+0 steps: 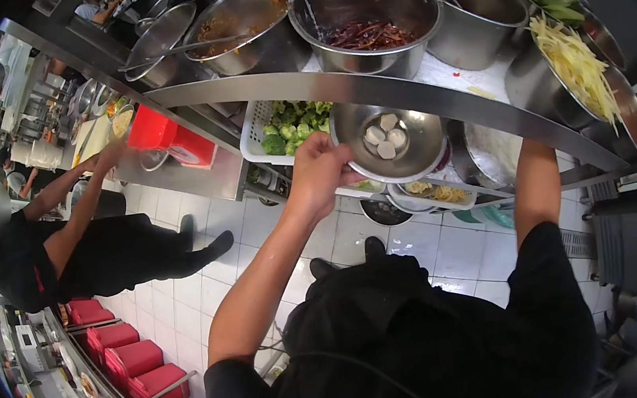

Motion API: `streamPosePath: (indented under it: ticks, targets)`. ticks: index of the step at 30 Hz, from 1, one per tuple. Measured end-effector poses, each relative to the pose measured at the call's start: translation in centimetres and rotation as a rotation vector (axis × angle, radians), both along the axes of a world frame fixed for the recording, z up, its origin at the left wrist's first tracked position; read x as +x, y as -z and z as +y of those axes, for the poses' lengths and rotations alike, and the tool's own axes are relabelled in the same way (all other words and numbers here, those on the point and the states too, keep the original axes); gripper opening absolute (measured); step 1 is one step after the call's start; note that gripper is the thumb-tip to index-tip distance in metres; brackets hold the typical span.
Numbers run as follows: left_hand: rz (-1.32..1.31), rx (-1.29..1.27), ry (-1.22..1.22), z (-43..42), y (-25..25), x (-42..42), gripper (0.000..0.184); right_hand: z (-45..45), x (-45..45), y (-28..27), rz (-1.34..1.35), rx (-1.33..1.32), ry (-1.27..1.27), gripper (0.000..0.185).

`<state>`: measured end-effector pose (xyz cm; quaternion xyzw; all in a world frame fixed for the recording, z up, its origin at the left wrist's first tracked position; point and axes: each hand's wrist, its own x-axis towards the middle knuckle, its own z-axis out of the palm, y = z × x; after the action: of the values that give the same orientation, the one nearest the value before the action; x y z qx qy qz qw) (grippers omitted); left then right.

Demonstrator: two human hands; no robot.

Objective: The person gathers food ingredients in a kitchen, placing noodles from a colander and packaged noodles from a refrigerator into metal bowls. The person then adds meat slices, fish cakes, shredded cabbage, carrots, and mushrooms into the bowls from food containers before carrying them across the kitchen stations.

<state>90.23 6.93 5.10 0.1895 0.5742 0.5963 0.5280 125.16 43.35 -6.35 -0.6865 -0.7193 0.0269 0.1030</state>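
My left hand grips the near left rim of a shallow steel bowl, fingers closed on its edge. Several pale, round, flat-topped pieces lie in the bowl, their kind unclear. The bowl is tilted toward me, just below the steel shelf's front rail. My right forearm reaches in under that rail at the right. The rail hides the right hand, so its fingers and anything in them cannot be seen. Beside the left hand is a white basket of broccoli.
On the shelf above stand steel pots, one with dried red chillies, another with shredded pale strips. Lower trays hold more food. Another person works at the left, near a red container. Red bins stand lower left.
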Motion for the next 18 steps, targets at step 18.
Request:
streamPosePath:
  ticks: [18]
  targets:
    - [-0.082, 0.064, 0.031, -0.8, 2.2, 1.7, 0.014, -21.4, -15.8, -10.9, 0.704, -0.242, -0.511, 0.026]
